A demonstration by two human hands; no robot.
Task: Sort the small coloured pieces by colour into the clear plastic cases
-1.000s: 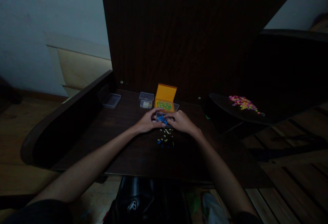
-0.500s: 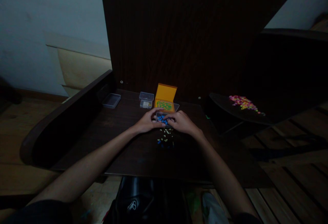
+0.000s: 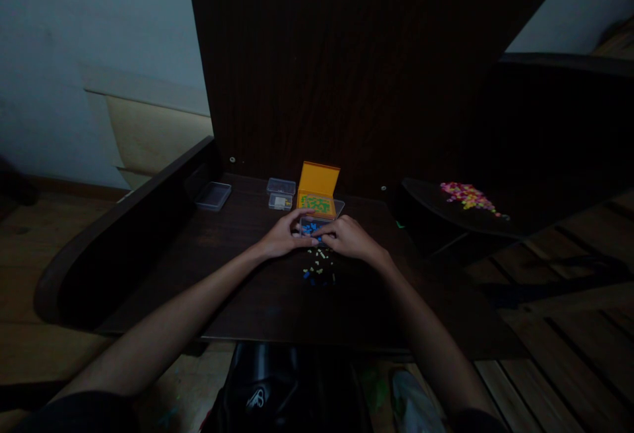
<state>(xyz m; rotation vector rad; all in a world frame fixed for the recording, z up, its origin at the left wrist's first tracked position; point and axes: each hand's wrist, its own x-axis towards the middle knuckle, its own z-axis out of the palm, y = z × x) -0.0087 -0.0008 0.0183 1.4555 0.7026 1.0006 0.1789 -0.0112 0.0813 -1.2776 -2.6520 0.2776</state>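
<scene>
My left hand curls around the left side of a small clear plastic box, thumb along the near edge. Blue small pieces lie in this box. The fingers of my right hand are bent together and reach into it among the blue pieces; whatever is between the fingertips is too small to make out. Just in front of the box, loose pale pieces and a few blue ones are scattered on the dark tabletop. Behind it stands an orange box with its lid up, holding green pieces.
Small clear cases stand left of the orange box, and a clear tray lies farther left. Pink and yellow pieces are heaped on a dark surface at right. A raised side panel bounds the left; a tall dark panel rises behind.
The fingers of my right hand have shifted slightly left within the clear box. My left hand keeps its hold on the box. The whole view has moved a little.
</scene>
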